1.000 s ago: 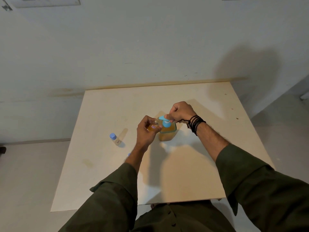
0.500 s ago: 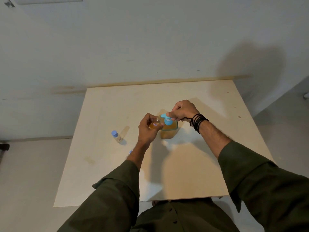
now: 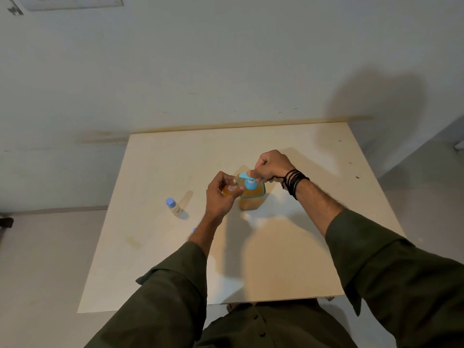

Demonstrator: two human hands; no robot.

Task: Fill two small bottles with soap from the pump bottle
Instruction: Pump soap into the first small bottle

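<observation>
The pump bottle (image 3: pixel 252 198), clear with amber soap and a blue pump head, stands near the middle of the table. My right hand (image 3: pixel 272 165) is closed over the back of the pump head. My left hand (image 3: pixel 221 194) holds a small bottle (image 3: pixel 229 190) with amber soap in it, its mouth up against the blue spout. A second small bottle (image 3: pixel 173 206), pale with a blue cap on, stands upright to the left. A loose blue cap (image 3: pixel 193 230) peeks out beside my left forearm, mostly hidden.
The cream table (image 3: pixel 276 259) stands against a white wall, with its front edge close to my body. Grey floor lies to the left and right of it.
Both hands have stayed at the pump bottle, the small bottle still at the spout. The view has shifted slightly; nothing on the table has moved.
</observation>
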